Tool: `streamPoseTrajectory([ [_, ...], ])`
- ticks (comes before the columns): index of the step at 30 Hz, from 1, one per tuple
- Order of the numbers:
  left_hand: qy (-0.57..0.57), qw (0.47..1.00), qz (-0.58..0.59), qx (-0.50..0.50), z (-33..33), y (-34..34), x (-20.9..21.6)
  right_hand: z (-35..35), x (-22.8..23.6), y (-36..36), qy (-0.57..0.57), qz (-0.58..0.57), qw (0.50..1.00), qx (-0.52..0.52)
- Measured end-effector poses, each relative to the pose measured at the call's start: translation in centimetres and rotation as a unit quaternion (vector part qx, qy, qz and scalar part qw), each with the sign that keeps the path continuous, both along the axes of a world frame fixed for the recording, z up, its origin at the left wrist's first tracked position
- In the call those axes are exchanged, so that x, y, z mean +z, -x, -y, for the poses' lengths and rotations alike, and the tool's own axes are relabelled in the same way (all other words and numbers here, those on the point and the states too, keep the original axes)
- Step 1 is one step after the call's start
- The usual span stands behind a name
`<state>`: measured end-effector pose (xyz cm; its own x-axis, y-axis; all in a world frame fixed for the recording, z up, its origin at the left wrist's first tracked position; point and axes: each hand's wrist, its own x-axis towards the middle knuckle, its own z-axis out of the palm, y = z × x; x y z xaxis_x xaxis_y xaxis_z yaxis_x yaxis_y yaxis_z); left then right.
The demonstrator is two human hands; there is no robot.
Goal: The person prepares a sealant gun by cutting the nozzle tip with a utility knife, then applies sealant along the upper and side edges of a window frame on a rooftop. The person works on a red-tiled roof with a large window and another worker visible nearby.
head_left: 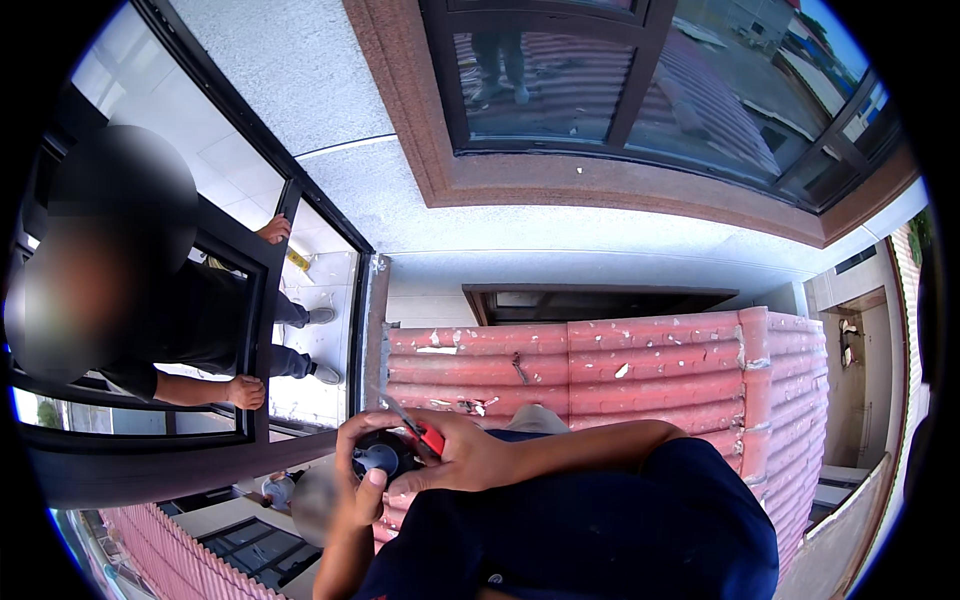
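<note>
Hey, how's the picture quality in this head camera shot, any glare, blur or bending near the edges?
Head view: bright daylight, hard light on the red tiled roof; the dark-framed glass window mirrors the roof and sky; fisheye bends the dark window frame near the rim, corners black; both hands, left hand and right hand, on the round black tool, are sharp.

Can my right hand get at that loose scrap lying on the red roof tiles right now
Probably not as things stand. Your right hand is wrapped with the left hand around a black round tool, and the scrap lies apart up the red roof tiles, though nothing blocks the way.
</note>
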<state>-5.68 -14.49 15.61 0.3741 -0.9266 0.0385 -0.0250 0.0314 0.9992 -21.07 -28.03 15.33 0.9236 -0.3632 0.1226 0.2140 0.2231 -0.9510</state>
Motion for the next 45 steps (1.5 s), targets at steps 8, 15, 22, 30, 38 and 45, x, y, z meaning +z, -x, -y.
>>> streamPoseTrajectory([
  [8, 0.056, 0.997, -0.041, -0.040, 3.9, 5.1, -1.0, 5.8, -4.4, 10.2, -0.211, -0.183, 0.958, -0.070],
  [15, 0.034, 0.999, 0.015, -0.029, 5.2, 8.3, 0.1, 6.1, -5.6, 13.9, -0.129, -0.195, 0.968, -0.087],
  [22, 0.074, 0.992, 0.097, -0.030, 5.5, 8.6, 0.2, 7.1, -3.0, 15.2, -0.192, -0.144, 0.962, -0.132],
  [30, 0.094, 0.991, 0.096, -0.028, 3.6, 8.4, -0.2, 6.1, -0.2, 14.5, -0.147, -0.184, 0.968, -0.084],
  [38, 0.113, 0.990, 0.082, 0.023, 0.9, 8.8, -0.9, 4.2, 0.4, 13.4, -0.074, -0.240, 0.967, -0.051],
  [45, 0.106, 0.991, 0.074, 0.037, -1.6, 9.1, -1.8, 2.9, 4.0, 13.1, 0.263, -0.146, 0.953, -0.049],
])
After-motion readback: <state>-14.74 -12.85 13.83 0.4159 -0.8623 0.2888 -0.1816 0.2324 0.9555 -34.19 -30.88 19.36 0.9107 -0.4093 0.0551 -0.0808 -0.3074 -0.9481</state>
